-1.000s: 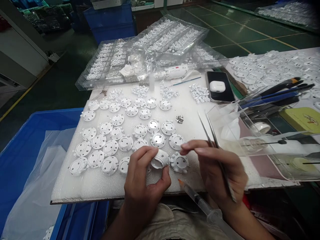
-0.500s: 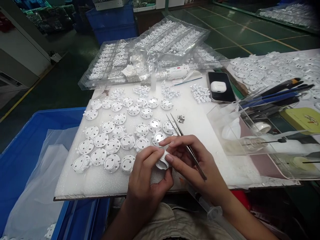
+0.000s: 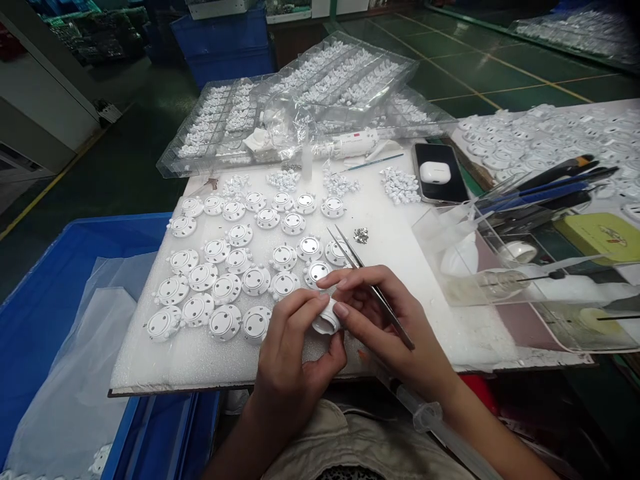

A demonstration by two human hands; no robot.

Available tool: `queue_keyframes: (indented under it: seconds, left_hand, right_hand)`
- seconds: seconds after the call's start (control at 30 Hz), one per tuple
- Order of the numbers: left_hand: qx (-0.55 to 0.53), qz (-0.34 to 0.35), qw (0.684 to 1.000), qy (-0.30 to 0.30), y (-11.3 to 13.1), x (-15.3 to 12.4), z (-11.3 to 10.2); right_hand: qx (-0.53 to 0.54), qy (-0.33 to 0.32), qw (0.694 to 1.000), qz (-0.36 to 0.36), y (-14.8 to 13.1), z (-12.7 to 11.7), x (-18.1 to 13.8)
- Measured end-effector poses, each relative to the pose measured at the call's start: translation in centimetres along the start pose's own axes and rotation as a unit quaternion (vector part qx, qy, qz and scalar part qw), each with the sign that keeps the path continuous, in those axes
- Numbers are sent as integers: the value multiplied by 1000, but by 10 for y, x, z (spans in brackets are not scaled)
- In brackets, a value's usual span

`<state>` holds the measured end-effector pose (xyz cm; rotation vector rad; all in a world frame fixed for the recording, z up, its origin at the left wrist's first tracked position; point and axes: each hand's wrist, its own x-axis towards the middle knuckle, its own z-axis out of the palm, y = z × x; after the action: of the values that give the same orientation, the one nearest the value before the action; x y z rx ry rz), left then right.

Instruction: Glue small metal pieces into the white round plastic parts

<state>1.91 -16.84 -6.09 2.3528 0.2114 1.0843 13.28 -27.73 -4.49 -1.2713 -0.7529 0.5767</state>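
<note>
Fingers of my left hand (image 3: 300,353) are closed round a small white rounded plastic part (image 3: 327,320), held above the front of the foam board. My right hand (image 3: 385,313) presses thumb and fingers against the same part. Tucked in that hand is a pair of metal tweezers (image 3: 367,283), its tips pointing up and away to the left. Under the right wrist lies a clear syringe (image 3: 420,410); whether the hand touches it I cannot tell. Several round white parts with dark dots (image 3: 225,288) cover the board's left side. A small heap of shiny metal bits (image 3: 361,235) lies beyond the tweezers.
Heaps of tiny white pieces (image 3: 400,185) and a phone with a white earbud case (image 3: 435,173) sit farther back. Clear trays (image 3: 210,120) stand behind. On the right is a clear organiser (image 3: 480,293) with tools; on the left, a blue bin (image 3: 55,287).
Both hands stay on the white part, which has turned slightly. The tweezers have shifted a little up and left. The rest of the board looks the same.
</note>
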Motion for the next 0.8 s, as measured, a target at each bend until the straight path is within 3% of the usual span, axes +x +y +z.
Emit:
queue_keyframes:
  seconds: [0.5,0.7,0.8]
  left_hand:
    - [-15,2,1000,16,-1,0,2]
    - [-23,-2,1000,19,-1,-2,5]
    - [-22,3,999,31,2,-6,2]
  right_hand:
    - [3,4,1000,-6,4,1,-1]
    - [40,20,992,-117,-22,-13,-18]
    - [-65,52,982,-171,-38,-21,-35]
